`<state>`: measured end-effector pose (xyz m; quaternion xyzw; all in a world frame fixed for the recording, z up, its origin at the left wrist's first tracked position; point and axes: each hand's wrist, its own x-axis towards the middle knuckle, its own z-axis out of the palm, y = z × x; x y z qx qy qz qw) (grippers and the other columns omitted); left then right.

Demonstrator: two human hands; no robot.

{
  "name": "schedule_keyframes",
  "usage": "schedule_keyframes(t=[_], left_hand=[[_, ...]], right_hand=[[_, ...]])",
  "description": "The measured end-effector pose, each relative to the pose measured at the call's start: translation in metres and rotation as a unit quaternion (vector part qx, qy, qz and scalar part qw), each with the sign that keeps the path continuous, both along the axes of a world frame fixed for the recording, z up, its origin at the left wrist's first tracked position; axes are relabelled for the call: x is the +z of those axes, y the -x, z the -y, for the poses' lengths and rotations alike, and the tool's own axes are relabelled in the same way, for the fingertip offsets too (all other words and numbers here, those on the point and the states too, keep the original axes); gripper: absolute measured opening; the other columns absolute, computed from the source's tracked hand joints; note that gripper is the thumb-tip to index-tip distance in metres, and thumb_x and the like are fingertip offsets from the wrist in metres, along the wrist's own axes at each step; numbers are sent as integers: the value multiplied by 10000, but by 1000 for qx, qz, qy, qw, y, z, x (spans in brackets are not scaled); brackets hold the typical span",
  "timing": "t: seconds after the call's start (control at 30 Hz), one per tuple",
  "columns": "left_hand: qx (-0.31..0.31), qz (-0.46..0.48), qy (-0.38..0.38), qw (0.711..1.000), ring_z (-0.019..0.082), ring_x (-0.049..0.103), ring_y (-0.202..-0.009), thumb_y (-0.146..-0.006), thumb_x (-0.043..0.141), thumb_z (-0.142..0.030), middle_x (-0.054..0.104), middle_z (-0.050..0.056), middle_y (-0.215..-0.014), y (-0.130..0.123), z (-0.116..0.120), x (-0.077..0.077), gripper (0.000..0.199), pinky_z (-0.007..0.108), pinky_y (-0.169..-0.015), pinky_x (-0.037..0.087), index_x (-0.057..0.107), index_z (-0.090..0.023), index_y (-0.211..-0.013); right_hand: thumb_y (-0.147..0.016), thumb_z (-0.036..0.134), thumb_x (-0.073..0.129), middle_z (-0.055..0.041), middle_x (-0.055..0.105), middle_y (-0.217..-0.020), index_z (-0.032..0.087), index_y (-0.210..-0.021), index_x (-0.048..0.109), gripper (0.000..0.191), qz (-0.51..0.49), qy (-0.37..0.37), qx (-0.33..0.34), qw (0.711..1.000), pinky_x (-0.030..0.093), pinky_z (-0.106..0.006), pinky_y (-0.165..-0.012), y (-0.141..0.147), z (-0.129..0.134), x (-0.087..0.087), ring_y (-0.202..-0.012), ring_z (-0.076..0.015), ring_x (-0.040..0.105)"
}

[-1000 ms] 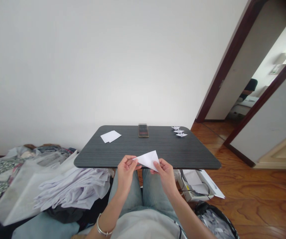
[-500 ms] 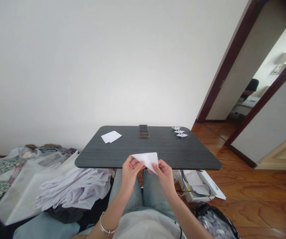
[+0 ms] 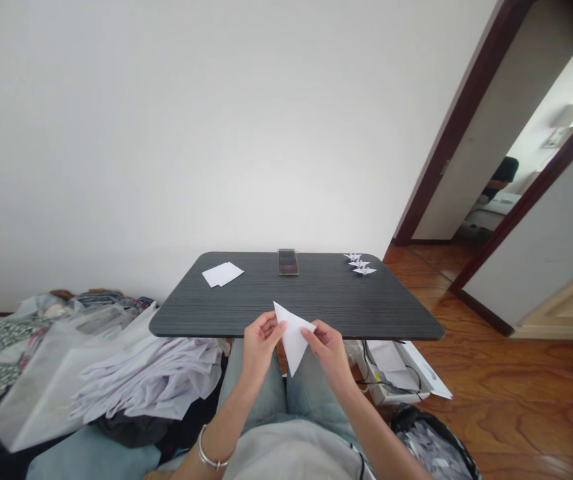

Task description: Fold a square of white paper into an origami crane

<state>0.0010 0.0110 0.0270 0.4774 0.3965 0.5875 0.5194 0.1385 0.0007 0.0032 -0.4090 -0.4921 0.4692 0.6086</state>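
Note:
A white sheet of paper folded into a triangle (image 3: 294, 339) is held up at the near edge of the dark table (image 3: 286, 297). My left hand (image 3: 261, 341) pinches its left side between thumb and fingers. On the right, my right hand (image 3: 327, 343) grips the other corner, thumb on top. One point of the triangle aims up over the table, another down toward my lap. Two overlapping white paper sheets (image 3: 222, 274) lie at the table's left. At the far right corner stand several folded paper cranes (image 3: 361, 265) in a row.
A phone on a clear stand (image 3: 288, 262) sits at the table's back middle. Piled clothes (image 3: 151, 373) lie on the left. To the right are a white box (image 3: 391, 373) with papers and cables, and a black bag (image 3: 434, 443) of scraps. Another person (image 3: 504, 175) is visible beyond the doorway.
The paper triangle has been turned between my hands, so one point now faces up and another down. Both hands keep hold of it in nearly the same place.

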Motion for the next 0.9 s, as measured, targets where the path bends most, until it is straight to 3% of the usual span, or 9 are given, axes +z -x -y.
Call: schedule_keyframes(t=[0.13, 0.27, 0.37, 0.53, 0.9], left_hand=[[-45, 7, 23, 999, 162, 639, -664, -641, 711, -276, 692, 64, -759, -2, 0, -5, 368, 239, -614, 479, 579, -117, -945], [-46, -6, 37, 998, 154, 630, -639, -651, 703, -291, 689, 59, -738, -1, 0, -8, 374, 233, -594, 469, 584, -110, -955], [-69, -39, 36, 996, 164, 631, -668, -661, 692, -300, 697, 80, -779, 1, -1, -8, 361, 241, -611, 469, 615, -103, -954], [-121, -101, 41, 987, 164, 628, -653, -644, 702, -289, 697, 78, -754, 0, 2, -7, 341, 238, -599, 458, 655, -98, -922], [-168, -120, 76, 976, 164, 627, -623, -623, 712, -273, 708, 86, -756, 0, 4, -8, 289, 229, -565, 438, 664, -97, -847]], right_hand=[[-738, 384, 617, 79, 402, -422, 185, -601, 478, 278, -14, 16, -4, 1000, 242, -193, -377, 0, 0, -2, -377, -70, 321], [-717, 385, 639, 52, 464, -492, 178, -616, 515, 261, -2, 6, -8, 1000, 287, -204, -419, -2, -1, -2, -432, -85, 381], [-709, 372, 651, 23, 527, -569, 167, -656, 570, 227, 12, 0, -8, 1000, 324, -219, -483, -7, -4, 1, -506, -104, 436], [-663, 389, 686, 21, 544, -559, 164, -718, 607, 245, 9, 38, 5, 999, 287, -216, -447, -11, -9, 8, -464, -99, 418], [-626, 395, 706, 27, 542, -513, 165, -606, 588, 260, -21, 51, 16, 998, 285, -223, -452, -11, -10, 15, -445, -98, 417]])
